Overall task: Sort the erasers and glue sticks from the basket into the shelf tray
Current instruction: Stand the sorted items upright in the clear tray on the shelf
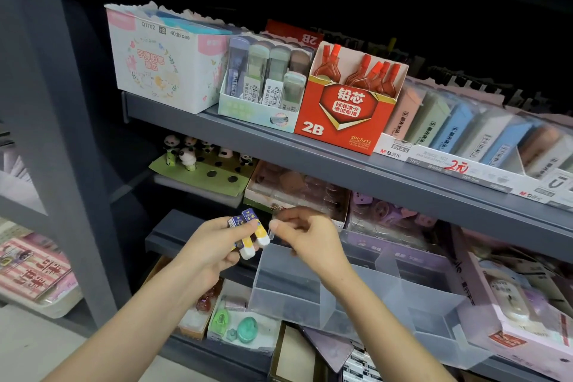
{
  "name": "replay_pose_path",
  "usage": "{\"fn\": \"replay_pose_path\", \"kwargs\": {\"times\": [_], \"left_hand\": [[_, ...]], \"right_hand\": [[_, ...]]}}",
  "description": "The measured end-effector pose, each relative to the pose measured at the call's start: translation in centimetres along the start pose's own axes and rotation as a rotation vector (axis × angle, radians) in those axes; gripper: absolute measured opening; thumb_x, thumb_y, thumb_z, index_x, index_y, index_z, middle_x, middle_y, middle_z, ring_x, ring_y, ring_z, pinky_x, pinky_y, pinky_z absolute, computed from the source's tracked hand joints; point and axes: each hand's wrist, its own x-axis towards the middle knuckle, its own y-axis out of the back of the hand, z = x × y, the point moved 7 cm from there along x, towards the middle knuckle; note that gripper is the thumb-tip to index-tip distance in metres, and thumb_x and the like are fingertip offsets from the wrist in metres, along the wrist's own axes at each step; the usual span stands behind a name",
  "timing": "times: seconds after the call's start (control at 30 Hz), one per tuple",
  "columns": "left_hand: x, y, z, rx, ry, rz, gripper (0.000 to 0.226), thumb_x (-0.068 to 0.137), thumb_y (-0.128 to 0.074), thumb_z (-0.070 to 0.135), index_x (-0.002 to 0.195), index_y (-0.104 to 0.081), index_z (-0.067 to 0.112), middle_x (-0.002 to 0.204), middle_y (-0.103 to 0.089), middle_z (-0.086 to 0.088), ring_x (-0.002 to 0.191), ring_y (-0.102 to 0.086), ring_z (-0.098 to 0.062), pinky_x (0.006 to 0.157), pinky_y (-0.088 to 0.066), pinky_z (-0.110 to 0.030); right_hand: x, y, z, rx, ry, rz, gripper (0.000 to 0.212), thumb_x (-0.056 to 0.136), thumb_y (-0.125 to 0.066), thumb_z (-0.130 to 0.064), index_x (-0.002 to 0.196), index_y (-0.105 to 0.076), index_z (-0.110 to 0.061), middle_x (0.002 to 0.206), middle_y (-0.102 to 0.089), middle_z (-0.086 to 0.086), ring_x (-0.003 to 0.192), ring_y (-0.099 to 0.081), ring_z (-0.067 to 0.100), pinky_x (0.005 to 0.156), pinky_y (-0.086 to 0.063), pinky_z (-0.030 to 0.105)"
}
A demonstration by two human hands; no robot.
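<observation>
My left hand [210, 245] gripped several erasers [261, 234] beside the clear tray [288, 276]; one could slip and fall outside it; my right hand [310, 236] was curled, its hold unclear.

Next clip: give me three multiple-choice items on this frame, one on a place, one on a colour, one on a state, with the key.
1. Where does the red box stand?
A. on the upper shelf
B. on a chair
C. on the floor

2. What colours wrap the erasers?
A. green and black
B. blue and yellow
C. all red

3. What is the left hand doing?
A. lying flat on a table
B. hanging empty
C. gripping the erasers

Key: 1 A, it sits at the shelf edge between other boxes; 2 B, blue tops over yellow bands; 3 C, its fingers curl round them.
</observation>
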Motion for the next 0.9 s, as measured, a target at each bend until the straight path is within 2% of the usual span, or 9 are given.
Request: {"fn": "replay_pose_path", "kwargs": {"times": [0.07, 0.13, 0.3, 0.4, 0.47, 0.53, 0.6, 0.73, 0.9], "left_hand": [[-0.1, -0.4, 0.0, -0.047, 0.015, -0.02, 0.006, 0.087, -0.066, 0.011, 0.085, -0.065, 0.005, 0.071, -0.063, -0.01, 0.055, -0.057, -0.011, 0.034, -0.027, -0.012], [-0.3, -1.0, 0.2, -0.078, 0.021, -0.039, 0.007, 0.086, -0.066, 0.011, 0.084, -0.065, 0.005, 0.07, -0.057, -0.007, 0.05, -0.046, -0.008, 0.034, -0.027, -0.012], [-0.8, -2.0, 0.1, -0.127, 0.035, -0.043, 0.01, 0.089, -0.062, 0.011, 0.087, -0.063, 0.001, 0.071, -0.061, -0.01, 0.07, -0.063, -0.017, 0.034, -0.031, -0.012], [-0.8, -1.6, -0.1, -0.123, 0.046, 0.029, 0.016, 0.09, -0.063, 0.012, 0.096, -0.058, -0.002, 0.079, -0.059, -0.013, 0.067, -0.063, -0.015, 0.038, -0.04, -0.012], [-0.5, -1.2, -0.1, -0.138, 0.057, 0.049, 0.017, 0.091, -0.061, 0.01, 0.102, -0.057, -0.003, 0.086, -0.058, -0.014, 0.068, -0.063, -0.015, 0.042, -0.045, -0.013], [-0.2, -0.8, 0.0, -0.186, 0.094, 0.042, 0.012, 0.094, -0.055, 0.003, 0.103, -0.057, -0.004, 0.095, -0.057, -0.018, 0.075, -0.063, -0.02, 0.043, -0.048, -0.015], [0.0, -0.6, -0.1, -0.244, 0.14, 0.006, 0.012, 0.094, -0.047, -0.004, 0.097, -0.058, -0.005, 0.099, -0.056, -0.021, 0.079, -0.061, -0.023, 0.043, -0.048, -0.015], [0.2, -0.4, -0.1, -0.318, 0.172, -0.036, 0.016, 0.095, -0.042, -0.008, 0.094, -0.058, -0.006, 0.098, -0.054, -0.025, 0.073, -0.055, -0.022, 0.042, -0.047, -0.014], [0.8, -0.1, -0.1, -0.25, 0.13, -0.017, 0.007, 0.089, -0.057, -0.004, 0.093, -0.061, 0.0, 0.097, -0.058, -0.02, 0.078, -0.057, -0.019, 0.038, -0.037, -0.013]], "right_hand": [[-1.2, -1.0, -0.4, 0.02, 0.003, -0.097, 0.017, 0.079, -0.075, -0.024, 0.094, -0.07, -0.017, 0.073, -0.068, -0.006, 0.062, -0.056, 0.003, 0.06, -0.047, 0.022], [-1.7, -1.4, -0.6, 0.031, 0.03, -0.11, 0.015, 0.079, -0.075, -0.017, 0.09, -0.068, -0.024, 0.073, -0.066, -0.005, 0.064, -0.056, 0.007, 0.06, -0.048, 0.022], [-1.9, 1.3, -0.2, 0.083, 0.044, 0.073, 0.017, 0.083, -0.068, -0.01, 0.079, -0.065, -0.026, 0.071, -0.066, -0.005, 0.064, -0.057, 0.008, 0.062, -0.048, 0.024], [-1.4, 4.7, 0.4, -0.055, 0.034, 0.213, 0.01, 0.083, -0.067, -0.012, 0.078, -0.066, -0.021, 0.074, -0.067, -0.006, 0.065, -0.057, 0.007, 0.061, -0.045, 0.015], [-0.6, 5.0, 0.7, -0.214, 0.01, 0.162, 0.012, 0.082, -0.065, -0.01, 0.073, -0.065, -0.018, 0.071, -0.064, -0.009, 0.063, -0.055, 0.006, 0.057, -0.042, 0.013], [0.5, 3.6, 1.0, -0.395, -0.009, 0.039, 0.012, 0.082, -0.064, -0.012, 0.072, -0.064, -0.017, 0.073, -0.064, -0.007, 0.065, -0.054, 0.012, 0.06, -0.039, 0.02], [1.7, 2.0, 1.3, -0.553, -0.012, -0.028, 0.007, 0.083, -0.064, -0.016, 0.082, -0.071, -0.016, 0.088, -0.068, 0.0, 0.077, -0.056, 0.017, 0.065, -0.037, 0.021], [3.8, 0.3, 1.9, -0.666, -0.056, -0.018, 0.021, 0.086, -0.058, -0.011, 0.1, -0.072, -0.015, 0.107, -0.069, 0.005, 0.098, -0.06, 0.025, 0.078, -0.045, 0.026], [5.0, -0.3, 3.5, -0.572, -0.144, 0.028, 0.023, 0.085, -0.062, -0.011, 0.107, -0.067, -0.014, 0.108, -0.068, 0.009, 0.095, -0.065, 0.031, 0.086, -0.053, 0.036]]}}
